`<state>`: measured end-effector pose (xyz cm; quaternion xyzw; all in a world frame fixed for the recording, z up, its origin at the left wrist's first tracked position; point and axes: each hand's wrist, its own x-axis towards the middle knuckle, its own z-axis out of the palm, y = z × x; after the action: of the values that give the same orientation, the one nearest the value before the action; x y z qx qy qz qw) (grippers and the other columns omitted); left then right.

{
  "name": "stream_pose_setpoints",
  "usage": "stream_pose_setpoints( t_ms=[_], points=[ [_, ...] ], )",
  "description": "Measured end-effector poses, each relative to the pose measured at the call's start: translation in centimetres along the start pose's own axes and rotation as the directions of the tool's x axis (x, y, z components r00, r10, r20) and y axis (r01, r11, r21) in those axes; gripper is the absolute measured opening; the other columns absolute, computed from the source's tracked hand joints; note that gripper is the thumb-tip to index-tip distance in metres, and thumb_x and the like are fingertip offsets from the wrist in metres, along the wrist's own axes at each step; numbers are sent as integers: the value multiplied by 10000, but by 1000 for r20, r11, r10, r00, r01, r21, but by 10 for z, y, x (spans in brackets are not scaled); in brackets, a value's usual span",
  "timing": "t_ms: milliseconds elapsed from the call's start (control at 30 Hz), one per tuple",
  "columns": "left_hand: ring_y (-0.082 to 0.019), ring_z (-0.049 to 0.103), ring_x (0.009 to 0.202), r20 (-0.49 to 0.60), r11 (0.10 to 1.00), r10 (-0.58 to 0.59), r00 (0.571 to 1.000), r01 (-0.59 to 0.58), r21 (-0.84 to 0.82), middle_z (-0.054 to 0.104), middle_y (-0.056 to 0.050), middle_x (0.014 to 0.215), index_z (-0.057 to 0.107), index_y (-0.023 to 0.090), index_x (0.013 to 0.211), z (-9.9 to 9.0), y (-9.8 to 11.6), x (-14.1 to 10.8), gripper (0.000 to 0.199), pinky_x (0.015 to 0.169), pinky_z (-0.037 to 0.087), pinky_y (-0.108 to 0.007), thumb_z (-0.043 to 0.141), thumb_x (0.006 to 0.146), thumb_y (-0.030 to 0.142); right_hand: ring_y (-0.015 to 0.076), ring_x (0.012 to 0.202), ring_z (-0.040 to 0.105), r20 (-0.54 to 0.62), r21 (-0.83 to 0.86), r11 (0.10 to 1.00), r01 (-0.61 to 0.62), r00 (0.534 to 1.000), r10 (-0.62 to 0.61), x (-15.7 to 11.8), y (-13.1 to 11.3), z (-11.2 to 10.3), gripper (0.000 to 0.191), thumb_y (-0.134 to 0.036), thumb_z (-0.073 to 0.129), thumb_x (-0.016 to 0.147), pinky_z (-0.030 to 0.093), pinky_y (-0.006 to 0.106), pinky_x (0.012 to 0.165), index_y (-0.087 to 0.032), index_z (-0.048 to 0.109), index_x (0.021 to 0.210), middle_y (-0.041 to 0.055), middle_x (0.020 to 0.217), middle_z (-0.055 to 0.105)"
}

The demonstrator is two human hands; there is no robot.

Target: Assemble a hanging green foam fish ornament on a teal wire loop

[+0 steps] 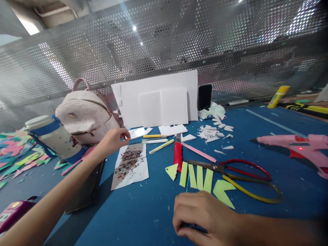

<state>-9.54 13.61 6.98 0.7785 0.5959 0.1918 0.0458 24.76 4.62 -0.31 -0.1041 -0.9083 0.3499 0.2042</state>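
My left hand (114, 140) is raised above a white paper sheet (138, 171) scattered with small dark and coloured crumbs (129, 160). Its thumb and fingertips meet in a pinch; anything between them is too small to make out. Nearer to me, my right hand (198, 213) is closed over the blue table, its fingers curled so that what they hold, if anything, stays hidden. Just beyond it lie pale green strips (200, 177), a notched green piece (223, 193) and a green triangle (172, 171). Scissors (217, 167) with red and yellow handles lie spread beside the strips.
A red-handled cutter (177, 155) and several markers (162, 146) lie mid-table. White boards (156, 102) stand behind, near a phone (205, 97) and white scraps (210, 132). A pink glue gun (294, 143) lies right; a bottle (52, 136) and backpack (82, 109) are left.
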Motion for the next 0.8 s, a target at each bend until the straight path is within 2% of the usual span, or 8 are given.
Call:
stream_pose_setpoints(
  t_ms=[67, 133, 233, 333, 433, 533, 800],
  points=[
    [-168, 620, 694, -42, 995, -27, 999, 23, -92, 682, -22, 719, 658, 179, 764, -6, 7, -5, 29, 702, 485, -304, 638, 772, 199, 138, 798, 606, 6, 14, 1000, -6, 1000, 6, 0, -1, 0, 74, -148, 579, 905, 418, 244, 679, -184, 644, 896, 24, 879, 672],
    [-164, 624, 697, -50, 976, -35, 998, 24, -216, 681, -25, 721, 639, 178, 742, 1, 22, -16, 51, 707, 502, -296, 649, 763, 224, 135, 796, 605, 12, 37, 999, -23, 1000, 22, 0, -2, 0, 79, -136, 580, 903, 420, 240, 684, -180, 645, 887, 24, 872, 672],
    [-148, 639, 692, 3, 895, -24, 1000, 23, -445, 698, -50, 780, 595, 174, 788, 32, 63, -42, 120, 643, 523, -262, 572, 844, 276, 130, 788, 589, -9, 62, 994, -93, 996, 94, 1, -4, -2, 66, -142, 591, 905, 416, 235, 684, -185, 636, 881, 14, 869, 657],
    [-131, 620, 677, 43, 807, 2, 999, 24, -591, 670, -34, 761, 601, 170, 851, 64, 109, -73, 120, 635, 525, -245, 549, 884, 274, 122, 724, 547, -79, 101, 974, -205, 974, 213, 3, -6, -3, 44, -162, 604, 898, 405, 233, 646, -197, 621, 877, -5, 835, 618],
    [-127, 599, 709, 113, 639, 38, 993, 63, -767, 659, -32, 793, 669, 166, 848, 80, 135, -96, 61, 677, 506, -247, 613, 854, 188, 111, 663, 498, -182, 192, 944, -269, 935, 304, 4, -5, -5, 53, -160, 597, 887, 388, 228, 603, -201, 602, 855, -19, 797, 573],
    [-128, 581, 724, 150, 569, 10, 989, 118, -814, 641, -35, 819, 704, 167, 815, 84, 136, -107, 77, 671, 467, -246, 639, 844, 138, 111, 641, 460, -235, 262, 924, -277, 911, 339, 3, -3, -5, 73, -156, 567, 899, 371, 231, 579, -211, 588, 855, -29, 772, 537],
    [-127, 532, 703, 231, 440, -92, 969, 248, -863, 611, -16, 795, 666, 184, 839, 89, 120, -109, 33, 651, 424, -250, 670, 869, 197, 122, 606, 409, -182, 289, 892, -347, 895, 407, 6, -1, -7, 78, -213, 514, 949, 337, 254, 547, -218, 537, 874, -38, 726, 461]
  ],
)
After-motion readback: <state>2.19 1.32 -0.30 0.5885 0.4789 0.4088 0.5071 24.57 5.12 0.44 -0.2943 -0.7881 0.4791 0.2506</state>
